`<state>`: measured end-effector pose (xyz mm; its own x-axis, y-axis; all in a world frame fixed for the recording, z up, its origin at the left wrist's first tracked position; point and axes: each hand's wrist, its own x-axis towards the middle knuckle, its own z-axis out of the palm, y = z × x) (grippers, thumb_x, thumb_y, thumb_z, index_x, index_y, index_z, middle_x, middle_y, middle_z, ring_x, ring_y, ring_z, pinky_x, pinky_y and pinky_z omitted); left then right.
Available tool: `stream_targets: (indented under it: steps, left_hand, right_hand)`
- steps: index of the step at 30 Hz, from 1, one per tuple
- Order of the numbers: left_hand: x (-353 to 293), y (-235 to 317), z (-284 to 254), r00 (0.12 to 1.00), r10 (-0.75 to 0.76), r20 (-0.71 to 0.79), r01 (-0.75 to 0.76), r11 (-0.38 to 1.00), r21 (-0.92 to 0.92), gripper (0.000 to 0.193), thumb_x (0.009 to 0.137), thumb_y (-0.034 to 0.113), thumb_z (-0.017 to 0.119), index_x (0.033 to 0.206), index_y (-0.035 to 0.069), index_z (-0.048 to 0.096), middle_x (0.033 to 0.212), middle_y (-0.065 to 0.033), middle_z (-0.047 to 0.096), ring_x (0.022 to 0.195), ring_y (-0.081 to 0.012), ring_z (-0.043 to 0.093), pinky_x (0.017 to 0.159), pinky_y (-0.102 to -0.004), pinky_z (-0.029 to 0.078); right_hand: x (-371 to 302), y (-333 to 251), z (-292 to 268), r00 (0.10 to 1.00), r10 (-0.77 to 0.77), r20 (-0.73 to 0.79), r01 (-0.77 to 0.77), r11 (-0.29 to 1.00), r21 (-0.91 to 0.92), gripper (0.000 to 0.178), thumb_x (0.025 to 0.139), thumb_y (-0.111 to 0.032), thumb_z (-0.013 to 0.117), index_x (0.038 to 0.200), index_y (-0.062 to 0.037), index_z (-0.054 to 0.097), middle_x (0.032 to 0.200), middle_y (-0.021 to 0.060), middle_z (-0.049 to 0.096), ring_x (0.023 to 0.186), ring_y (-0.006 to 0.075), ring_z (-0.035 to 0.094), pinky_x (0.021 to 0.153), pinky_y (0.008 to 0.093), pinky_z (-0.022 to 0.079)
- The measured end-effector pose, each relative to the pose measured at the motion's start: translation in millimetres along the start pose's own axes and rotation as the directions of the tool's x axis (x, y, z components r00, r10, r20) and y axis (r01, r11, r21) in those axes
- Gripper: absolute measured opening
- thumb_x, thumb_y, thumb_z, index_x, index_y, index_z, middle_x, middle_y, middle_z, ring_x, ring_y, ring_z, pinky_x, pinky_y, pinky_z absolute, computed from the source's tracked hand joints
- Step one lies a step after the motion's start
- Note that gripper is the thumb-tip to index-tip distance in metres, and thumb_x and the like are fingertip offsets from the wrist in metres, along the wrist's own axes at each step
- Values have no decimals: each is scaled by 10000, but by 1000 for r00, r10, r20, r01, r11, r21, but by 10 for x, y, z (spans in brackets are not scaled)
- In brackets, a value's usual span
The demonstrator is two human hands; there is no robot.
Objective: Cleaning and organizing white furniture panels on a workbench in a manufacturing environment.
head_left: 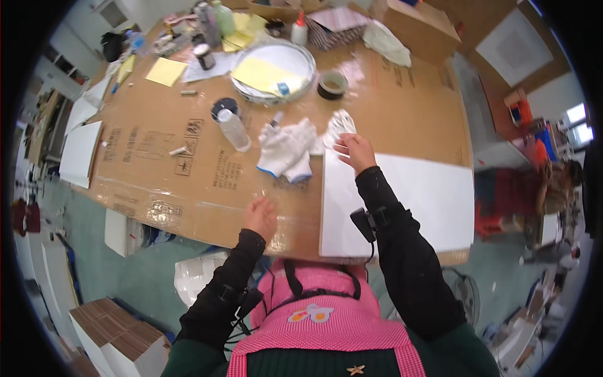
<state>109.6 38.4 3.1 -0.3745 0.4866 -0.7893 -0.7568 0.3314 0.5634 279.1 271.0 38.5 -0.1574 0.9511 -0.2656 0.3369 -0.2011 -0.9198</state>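
Note:
My right hand (358, 153) is over the far left corner of a white board (402, 204), its fingers slightly bent and apart. Its fingertips are beside a crumpled white cloth (340, 123); whether they touch it I cannot tell. A pair of white knitted gloves (287, 149) with blue-edged cuffs lies on the cardboard-covered table (207, 195), left of that hand. My left hand (260, 218) hovers near the table's front edge, smeared by motion, so its fingers do not show clearly. A clear plastic bottle (234, 131) and a dark round container (224, 108) stand beyond it.
A roll of tape (331, 85) and a round white tray (306, 66) with yellow paper are farther back. A red-capped white bottle (299, 31), a jar (203, 56) and a cardboard box (418, 28) line the far side. White boards (81, 154) lie at the left edge.

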Motion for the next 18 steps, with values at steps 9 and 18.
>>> stream_targets:
  steps: [9,18]
  left_hand:
    - [-803,-310,1238,442,351,826,-829,511,227,137,955,140,554,975,22,620,913,-49,672,862,-123,632,719,-245,484]
    - [-1233,-762,1498,382,177,907,-793,566,223,116,891,109,613,952,13,630,910,-64,651,808,-131,611,677,-265,489]
  right_hand:
    - [-503,163,-500,859,447,249,-464,473,749,230,912,-165,553,1083,-12,570,1011,104,643,877,216,643,673,318,513]
    - [-780,47,-1201,938,330,-108,-136,636,760,183,926,-156,539,1029,-13,588,877,69,640,755,182,617,601,318,482]
